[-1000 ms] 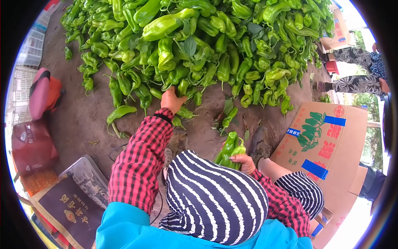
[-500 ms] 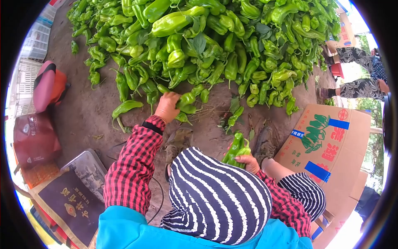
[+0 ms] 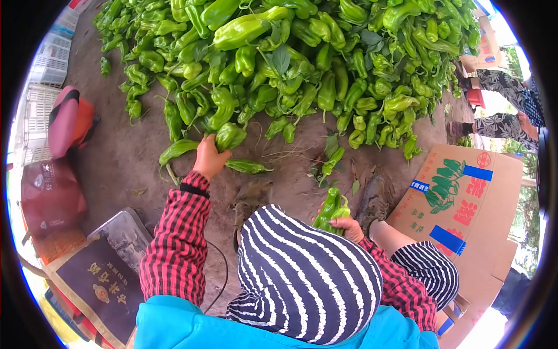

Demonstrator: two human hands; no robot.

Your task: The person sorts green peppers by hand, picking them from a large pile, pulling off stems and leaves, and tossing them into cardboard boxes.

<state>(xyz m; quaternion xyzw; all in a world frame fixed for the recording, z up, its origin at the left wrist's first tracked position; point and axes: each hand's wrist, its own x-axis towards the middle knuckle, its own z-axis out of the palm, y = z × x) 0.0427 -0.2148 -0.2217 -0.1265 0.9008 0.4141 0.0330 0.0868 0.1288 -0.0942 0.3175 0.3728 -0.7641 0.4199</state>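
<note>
A large heap of green peppers lies on the bare ground ahead of me. At its near edge my left hand is closed on a green pepper, its thumb showing and the other fingers partly hidden. Another loose pepper rests on the soil just right of that hand. Beside my knee, my right hand grips a small bunch of green peppers; most of its fingers are behind them.
A printed cardboard box stands at my right. On the left are a maroon bag, a pink and orange item, a dark printed bag and white crates. Another person's patterned trouser leg shows at far right.
My left hand has moved left along the heap's near edge and now holds a pepper there. My right hand and its peppers stay almost in place.
</note>
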